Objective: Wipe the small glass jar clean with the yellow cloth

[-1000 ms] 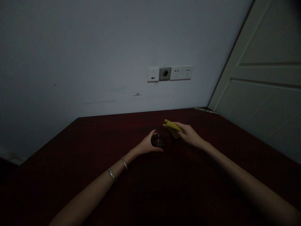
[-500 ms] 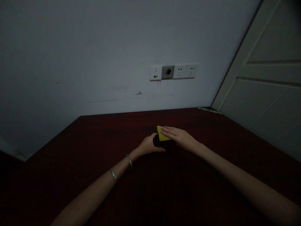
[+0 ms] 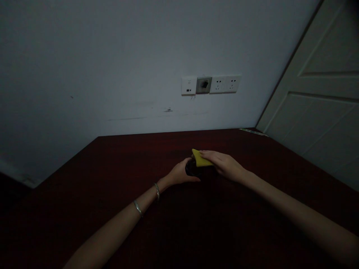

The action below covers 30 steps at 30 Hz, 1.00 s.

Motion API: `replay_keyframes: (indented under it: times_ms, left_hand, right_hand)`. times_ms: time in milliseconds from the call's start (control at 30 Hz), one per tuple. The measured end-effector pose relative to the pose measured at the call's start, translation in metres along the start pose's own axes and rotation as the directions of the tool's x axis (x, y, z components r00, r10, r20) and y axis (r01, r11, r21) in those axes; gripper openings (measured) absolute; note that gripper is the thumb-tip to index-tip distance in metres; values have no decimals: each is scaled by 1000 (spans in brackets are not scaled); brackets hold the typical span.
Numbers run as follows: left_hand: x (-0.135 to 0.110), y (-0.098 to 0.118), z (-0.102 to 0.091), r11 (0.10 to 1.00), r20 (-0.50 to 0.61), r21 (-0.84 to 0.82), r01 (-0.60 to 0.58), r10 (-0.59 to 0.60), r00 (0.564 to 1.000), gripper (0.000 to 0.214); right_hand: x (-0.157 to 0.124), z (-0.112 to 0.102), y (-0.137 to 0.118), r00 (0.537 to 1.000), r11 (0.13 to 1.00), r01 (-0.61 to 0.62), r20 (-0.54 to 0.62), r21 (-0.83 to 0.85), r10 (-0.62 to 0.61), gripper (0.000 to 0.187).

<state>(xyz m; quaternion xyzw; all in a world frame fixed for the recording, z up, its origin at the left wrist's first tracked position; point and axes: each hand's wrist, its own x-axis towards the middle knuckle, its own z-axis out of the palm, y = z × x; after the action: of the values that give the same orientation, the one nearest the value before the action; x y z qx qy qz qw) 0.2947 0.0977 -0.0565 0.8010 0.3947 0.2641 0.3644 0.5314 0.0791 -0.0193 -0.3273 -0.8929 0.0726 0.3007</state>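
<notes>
A small dark round container (image 3: 193, 169) stands on the dark red table (image 3: 117, 175), in dim light. My left hand (image 3: 178, 174) is curled round its left side and grips it. My right hand (image 3: 224, 164) presses a yellow sponge (image 3: 200, 159) down onto the container's top, fingers closed over the sponge. Two thin bangles sit on my left wrist.
A pale wall rises behind the table, with a row of white sockets and a grey switch (image 3: 211, 84) above the far edge. A white panelled door (image 3: 322, 97) stands at the right. A thin pale strip (image 3: 252, 131) lies at the table's far right corner.
My right hand brought the yellow sponge from beside the container onto its top and keeps it there. My left hand stays on the container. The view drifted slightly.
</notes>
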Motion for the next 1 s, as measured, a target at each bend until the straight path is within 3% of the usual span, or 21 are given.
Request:
replay_keyframes:
  times_ms: [100, 167, 233, 300, 367, 467, 533, 600, 700, 833, 1000]
  left_hand:
    - [3, -11, 2, 989, 11, -144, -40, 42, 999, 115]
    - [6, -18, 0, 976, -20, -220, -1, -3, 1000, 122]
    - [9, -19, -6, 969, -87, -246, 25, -47, 995, 120]
    - [12, -11, -16, 978, -174, -205, -41, 5, 985, 115]
    - [16, 5, -28, 977, -226, -108, -185, 157, 961, 103]
    - [25, 34, -46, 941, -105, -26, -337, 333, 937, 60]
    - [32, 49, -55, 928, -38, -62, -368, 367, 930, 37]
    - [38, 57, -61, 923, -65, -82, -376, 371, 926, 31]
    - [43, 62, -64, 925, -130, -106, -366, 352, 927, 28]
    - [49, 66, -58, 905, -202, -208, -372, 332, 921, 23]
    - [51, 72, -52, 863, -244, -330, -382, 314, 918, 18]
  right_hand:
    - [2, -11, -2, 978, 984, -159, -124, 76, 168, 59]
    - [5, -18, -3, 953, 966, -235, -171, 112, 251, 56]
    - [9, -24, -5, 941, 955, -264, -184, 132, 285, 49]
    - [14, -29, -7, 947, 955, -258, -158, 148, 281, 43]
    - [21, -34, -13, 962, 960, -234, -107, 154, 251, 38]
    - [31, -42, -26, 975, 967, -202, -60, 153, 213, 33]
    - [36, -50, -35, 977, 960, -194, -49, 199, 208, 29]
    - [39, -57, -39, 977, 920, -204, 11, 336, 212, 20]
    - [41, -61, -33, 951, 735, -291, 106, 612, 289, 21]
    - [40, -49, -20, 858, 493, -444, 196, 748, 475, 31]
    - [33, -29, -16, 830, 181, -499, 408, 847, 381, 45]
